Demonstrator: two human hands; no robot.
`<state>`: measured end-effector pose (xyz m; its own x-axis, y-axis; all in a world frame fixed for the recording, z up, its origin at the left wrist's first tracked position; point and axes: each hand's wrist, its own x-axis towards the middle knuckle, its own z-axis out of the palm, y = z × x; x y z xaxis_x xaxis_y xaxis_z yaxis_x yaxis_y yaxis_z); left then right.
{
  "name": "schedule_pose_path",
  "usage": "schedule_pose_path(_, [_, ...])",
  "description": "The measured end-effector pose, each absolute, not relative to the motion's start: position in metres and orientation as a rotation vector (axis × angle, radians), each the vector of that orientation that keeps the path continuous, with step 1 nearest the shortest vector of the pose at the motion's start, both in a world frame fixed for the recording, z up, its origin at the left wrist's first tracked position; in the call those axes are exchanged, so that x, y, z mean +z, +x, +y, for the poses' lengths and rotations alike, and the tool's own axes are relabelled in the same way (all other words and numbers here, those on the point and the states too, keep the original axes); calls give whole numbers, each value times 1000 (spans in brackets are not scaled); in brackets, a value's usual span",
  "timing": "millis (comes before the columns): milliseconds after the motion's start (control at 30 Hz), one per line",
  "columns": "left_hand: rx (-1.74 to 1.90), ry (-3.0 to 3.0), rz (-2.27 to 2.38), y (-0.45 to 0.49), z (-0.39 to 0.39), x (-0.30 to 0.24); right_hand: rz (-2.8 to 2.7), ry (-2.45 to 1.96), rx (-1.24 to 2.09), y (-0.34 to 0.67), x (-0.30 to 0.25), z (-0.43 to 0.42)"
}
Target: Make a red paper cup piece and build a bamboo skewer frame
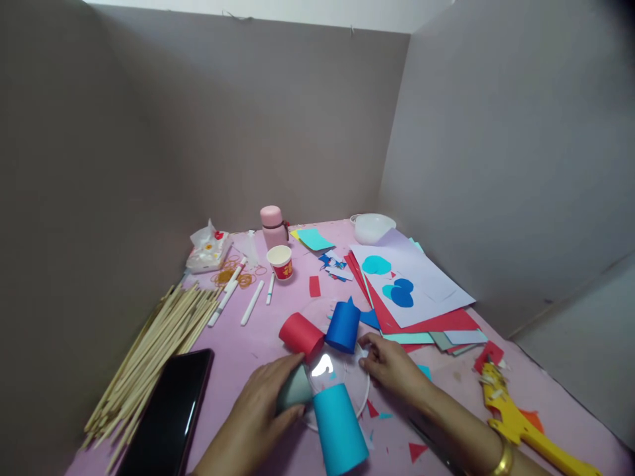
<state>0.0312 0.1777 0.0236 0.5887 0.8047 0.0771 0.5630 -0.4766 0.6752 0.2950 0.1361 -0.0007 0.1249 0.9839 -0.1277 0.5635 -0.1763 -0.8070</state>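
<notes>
So the left hand (262,403) is curled around a grey-green paper tube (294,391), fingers wrapped on it, pressing it against a clear round plastic disc (347,377) on the pink desk (278,330). The right hand (391,367) is loosely open, fingertips resting on the disc's far edge, not gripping anything. Just past both hands sit a red tube (300,334) and a dark blue tube (343,326). A light blue tube (338,428) lies between the wrists. Left of the left hand: a black phone (171,413) and wooden sticks (159,344). Right of the right hand: a yellow tool (516,420).
</notes>
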Motion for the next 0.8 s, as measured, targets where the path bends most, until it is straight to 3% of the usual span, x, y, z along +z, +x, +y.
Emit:
schedule_pose_path(467, [387, 2345, 1094, 40, 175, 30, -1845, -1672, 707, 278, 28, 115])
schedule_pose_path(667, [397, 2409, 1022, 40, 178, 22, -2303, -1577, -57, 258, 53, 135])
schedule_pose_path(800, [387, 2441, 1013, 39, 176, 21, -2488, -1566, -188, 250, 54, 161])
